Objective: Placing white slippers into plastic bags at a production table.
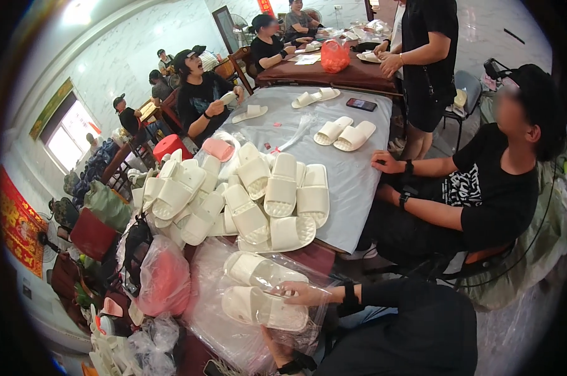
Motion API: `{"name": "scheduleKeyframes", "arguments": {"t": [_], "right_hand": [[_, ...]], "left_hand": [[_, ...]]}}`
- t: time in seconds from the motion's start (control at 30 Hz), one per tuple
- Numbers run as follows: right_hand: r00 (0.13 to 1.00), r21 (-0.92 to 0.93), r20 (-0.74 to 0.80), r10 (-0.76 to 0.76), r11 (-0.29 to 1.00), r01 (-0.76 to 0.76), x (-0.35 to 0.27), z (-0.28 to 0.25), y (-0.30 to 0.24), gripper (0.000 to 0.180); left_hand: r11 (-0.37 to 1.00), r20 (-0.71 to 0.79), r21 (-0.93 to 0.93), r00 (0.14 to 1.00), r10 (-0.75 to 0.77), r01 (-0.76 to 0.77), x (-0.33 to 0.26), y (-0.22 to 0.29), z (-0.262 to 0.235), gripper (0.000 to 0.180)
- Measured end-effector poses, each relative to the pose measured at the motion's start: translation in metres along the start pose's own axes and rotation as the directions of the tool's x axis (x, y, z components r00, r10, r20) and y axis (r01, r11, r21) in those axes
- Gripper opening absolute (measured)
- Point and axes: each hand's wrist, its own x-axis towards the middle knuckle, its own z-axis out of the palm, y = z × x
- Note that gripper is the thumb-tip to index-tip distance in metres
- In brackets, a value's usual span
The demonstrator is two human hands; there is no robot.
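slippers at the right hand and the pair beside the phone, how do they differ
The slippers at the right hand lie amid clear plastic; the pair beside the phone lies bare on the grey cloth. The hand touches the first pair; no hand touches the second. The first looks larger in view, the second smaller. Both are white, with broad straps.

Around me, white wall (145, 47) panels carry grey veining. A bright window (68, 139) glows on my left, above a red-and-gold banner (21, 213), and a ceiling light (79, 9) glares. Pale grey sheeting covers the bench (357, 175) ahead; beyond it I see a brown-red table (277, 76). A blue-grey chair (468, 83) stands on pale floor (484, 37) to my right.
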Motion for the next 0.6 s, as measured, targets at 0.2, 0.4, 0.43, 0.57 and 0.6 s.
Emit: {"name": "scheduleKeyframes", "arguments": {"t": [0.2,0.4,0.43,0.57,0.6], "right_hand": [[0.937,-0.527,0.349,0.023,0.832,0.176,-0.013,0.0,-0.001,0.055],[0.915,-0.62,0.403,-0.014,0.731,0.285,-0.014,0.012,-0.02,0.073],[0.918,-0.624,0.396,-0.014,0.729,0.281,-0.014,0.012,-0.017,0.073],[0.928,-0.643,0.365,-0.069,0.702,0.305,-0.016,0.02,0.006,0.077],[0.934,-0.654,0.352,-0.062,0.697,0.293,-0.015,0.021,0.01,0.076]], "left_hand": [[0.987,0.149,-0.129,0.986,-0.077,0.096,0.004,-0.003,-0.016,0.074],[1.0,0.101,0.024,0.995,0.006,-0.008,-0.006,-0.001,-0.023,0.078],[1.0,0.107,0.026,0.994,0.002,-0.005,-0.001,-0.007,-0.036,0.078],[0.922,0.099,0.381,0.995,0.029,-0.065,0.004,-0.011,-0.034,0.082],[0.997,0.098,-0.067,0.994,-0.038,0.045,0.001,-0.009,-0.024,0.081]]}}
